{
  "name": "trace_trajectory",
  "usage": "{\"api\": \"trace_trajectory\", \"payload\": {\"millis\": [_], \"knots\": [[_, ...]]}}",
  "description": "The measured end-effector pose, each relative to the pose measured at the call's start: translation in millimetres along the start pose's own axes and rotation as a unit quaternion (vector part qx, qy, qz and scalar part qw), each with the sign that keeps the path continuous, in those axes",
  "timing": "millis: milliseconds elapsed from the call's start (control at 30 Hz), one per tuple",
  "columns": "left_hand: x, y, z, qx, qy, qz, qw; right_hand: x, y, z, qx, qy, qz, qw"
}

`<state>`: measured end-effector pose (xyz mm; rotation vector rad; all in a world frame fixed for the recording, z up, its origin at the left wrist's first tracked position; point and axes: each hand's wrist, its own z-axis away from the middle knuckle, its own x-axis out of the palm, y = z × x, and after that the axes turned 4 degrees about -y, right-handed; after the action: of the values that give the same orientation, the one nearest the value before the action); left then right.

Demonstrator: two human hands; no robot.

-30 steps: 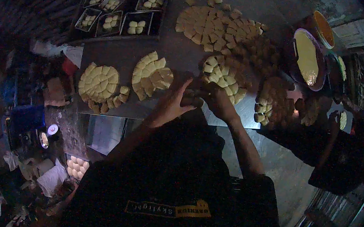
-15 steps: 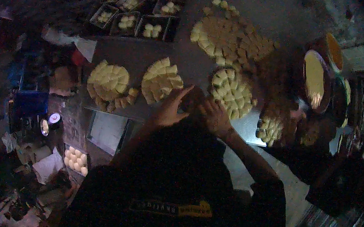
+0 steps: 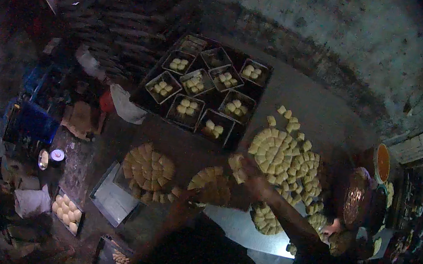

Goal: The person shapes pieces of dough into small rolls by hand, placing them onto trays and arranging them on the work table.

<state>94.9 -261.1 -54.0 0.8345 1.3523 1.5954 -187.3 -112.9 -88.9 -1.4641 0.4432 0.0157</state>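
My right hand reaches forward over the table, closed on pale dough pieces at its fingertips. Ahead of it, square metal tins with small clusters of dough balls stand on a dark tray. My left hand is low and in shadow beside a partly broken round of cut dough pieces; its fingers are too dark to make out. Left of that lies a fuller round of dough pieces. A large spread of dough pieces covers the table to the right.
Another person's hand is at the right, near more dough. Large round tubs and an orange-topped container stand there. A metal tray lies at the near left, with a tray of smooth dough balls beyond it.
My hands, close together before, have parted. The right has moved forward toward the tins with dough pieces in it. The view has tilted up, showing more of the tins and wall.
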Motion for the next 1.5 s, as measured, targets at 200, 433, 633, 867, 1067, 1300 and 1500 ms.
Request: {"api": "trace_trajectory", "payload": {"millis": [200, 433, 633, 867, 1067, 1300, 1500], "knots": [[-17.0, -14.4, -7.6, -0.077, 0.106, -0.085, 0.988, -72.9, -25.9, -272.0, -0.067, 0.155, 0.228, 0.959], [-45.6, 12.8, 10.9, -0.115, 0.222, 0.020, 0.968, -125.7, 8.5, -446.4, -0.074, 0.196, 0.473, 0.856], [-79.3, -21.5, 32.0, -0.059, 0.189, 0.004, 0.980, -120.5, 15.4, -404.3, -0.006, 0.301, 0.387, 0.872], [-82.5, -21.3, 22.4, -0.067, 0.193, 0.018, 0.979, -208.0, 30.0, -151.7, 0.178, 0.300, 0.401, 0.847], [-47.3, 30.5, -13.8, -0.014, 0.110, 0.101, 0.989, -146.9, 22.6, -115.3, 0.074, 0.232, 0.357, 0.902], [29.4, 62.1, -49.7, 0.018, -0.024, 0.100, 0.994, -78.1, -34.0, -0.8, -0.033, 0.313, 0.278, 0.908], [161.9, 68.9, -30.4, 0.026, -0.085, 0.202, 0.975, 43.4, -142.7, 160.3, 0.128, 0.408, 0.202, 0.881]]}}
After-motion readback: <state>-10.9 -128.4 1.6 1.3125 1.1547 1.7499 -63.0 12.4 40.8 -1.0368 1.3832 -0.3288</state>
